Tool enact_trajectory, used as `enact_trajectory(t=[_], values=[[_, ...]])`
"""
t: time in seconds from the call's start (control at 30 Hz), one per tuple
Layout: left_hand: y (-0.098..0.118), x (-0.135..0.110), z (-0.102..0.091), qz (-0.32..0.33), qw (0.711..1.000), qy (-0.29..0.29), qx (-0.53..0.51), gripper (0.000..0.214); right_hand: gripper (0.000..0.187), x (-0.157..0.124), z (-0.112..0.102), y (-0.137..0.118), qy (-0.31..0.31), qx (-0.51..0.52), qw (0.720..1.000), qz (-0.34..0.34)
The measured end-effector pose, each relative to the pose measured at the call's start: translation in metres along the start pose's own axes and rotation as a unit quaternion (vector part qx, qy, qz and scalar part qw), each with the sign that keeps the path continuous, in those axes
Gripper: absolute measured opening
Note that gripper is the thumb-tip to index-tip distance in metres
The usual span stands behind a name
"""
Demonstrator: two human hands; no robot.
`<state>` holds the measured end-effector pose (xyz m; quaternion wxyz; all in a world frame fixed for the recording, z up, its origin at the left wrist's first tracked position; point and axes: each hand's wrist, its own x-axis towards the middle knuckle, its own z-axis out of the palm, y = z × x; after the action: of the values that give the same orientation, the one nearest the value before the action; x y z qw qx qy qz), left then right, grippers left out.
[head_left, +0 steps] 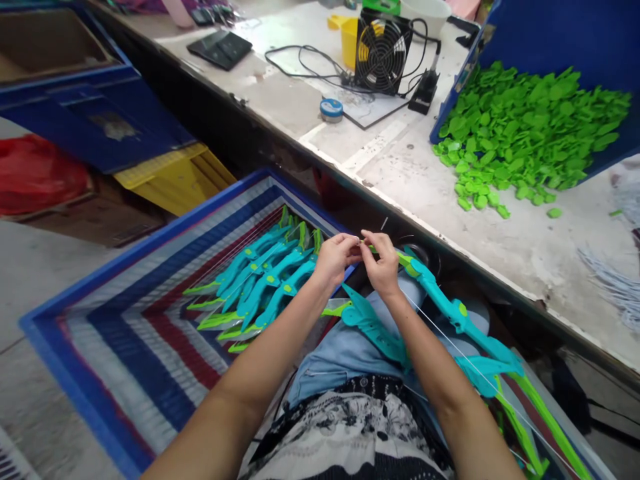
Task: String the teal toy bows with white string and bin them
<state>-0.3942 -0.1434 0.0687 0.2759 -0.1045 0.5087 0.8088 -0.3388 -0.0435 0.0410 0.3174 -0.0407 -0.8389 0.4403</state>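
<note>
Pinched the teal bow [435, 290] at its tip, beside the crate [145, 243], between closed fingertips of left hand [336, 259] and right hand [383, 267]; seemed light, stiff, best gripped mid-body.

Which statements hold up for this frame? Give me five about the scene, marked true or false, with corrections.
1. The left hand and right hand meet at one end of a turquoise bow. True.
2. Green pieces lie both in a tipped blue bin and on the white table. True.
3. The left hand rests flat on the white table. False: its fingers are close to those of the right hand, at the bow's end.
4. A striped-lined crate holds several more bows. True.
5. The tipped blue bin stands inside the crate. False: it is on the white table.
</note>
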Motion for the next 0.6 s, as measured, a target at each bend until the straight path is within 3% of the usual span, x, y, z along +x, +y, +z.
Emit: enact_trajectory(t=[0.17, 0.37, 0.47, 0.6], values=[[0.005, -0.002, 0.001, -0.011, 0.999, -0.032, -0.002, 0.017, 0.020, 0.006, -0.009, 0.001, -0.005, -0.055, 0.997, -0.056], [0.002, -0.005, -0.006, 0.041, 0.987, -0.076, 0.135, 0.020, 0.023, 0.011, -0.021, 0.005, -0.079, -0.152, 0.979, -0.112], [-0.005, -0.003, -0.007, 0.079, 0.979, -0.067, 0.177, 0.019, 0.022, 0.013, -0.024, 0.004, -0.094, -0.171, 0.976, -0.098], [-0.015, 0.001, -0.010, 0.118, 0.972, -0.042, 0.200, 0.024, 0.017, 0.009, -0.024, 0.004, -0.069, -0.082, 0.993, -0.057]])
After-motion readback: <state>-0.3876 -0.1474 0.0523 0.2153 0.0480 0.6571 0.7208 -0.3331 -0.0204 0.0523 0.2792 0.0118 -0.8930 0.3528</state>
